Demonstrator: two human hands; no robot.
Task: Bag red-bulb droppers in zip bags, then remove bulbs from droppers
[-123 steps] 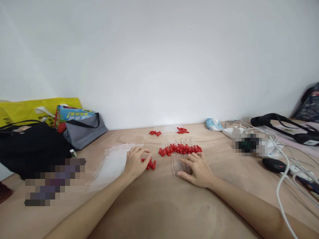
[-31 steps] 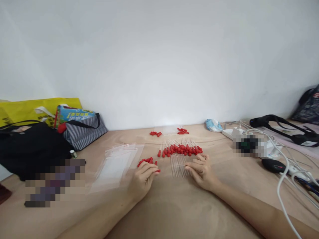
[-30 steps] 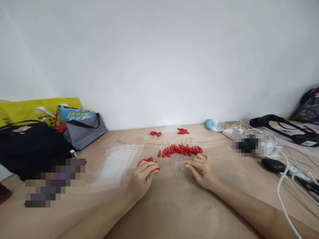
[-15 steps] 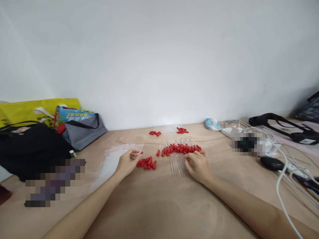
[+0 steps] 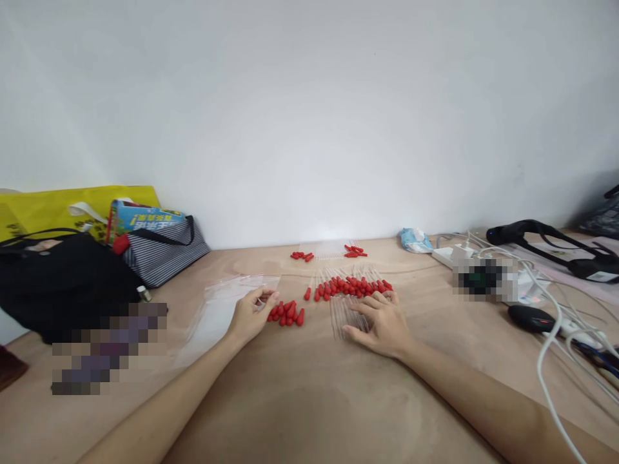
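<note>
Worktop [image 5: 290, 399] keeps loose red bulbs [image 5: 291, 312] and clear tubes [image 5: 340, 317] separate, likely for easy reach, right hand [image 5: 384, 324] spread over tubes, left hand [image 5: 248, 316] beside bulbs, grip unclear.

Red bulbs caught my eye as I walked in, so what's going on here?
Someone is handling small red bulbs and thin clear tubes. The left hand is beside a loose pile of red bulbs; whether it holds one is unclear. The right hand is spread over a row of bare tubes. Just beyond lie bulb-tipped tubes, and clear plastic bags lie by the left hand.
</note>
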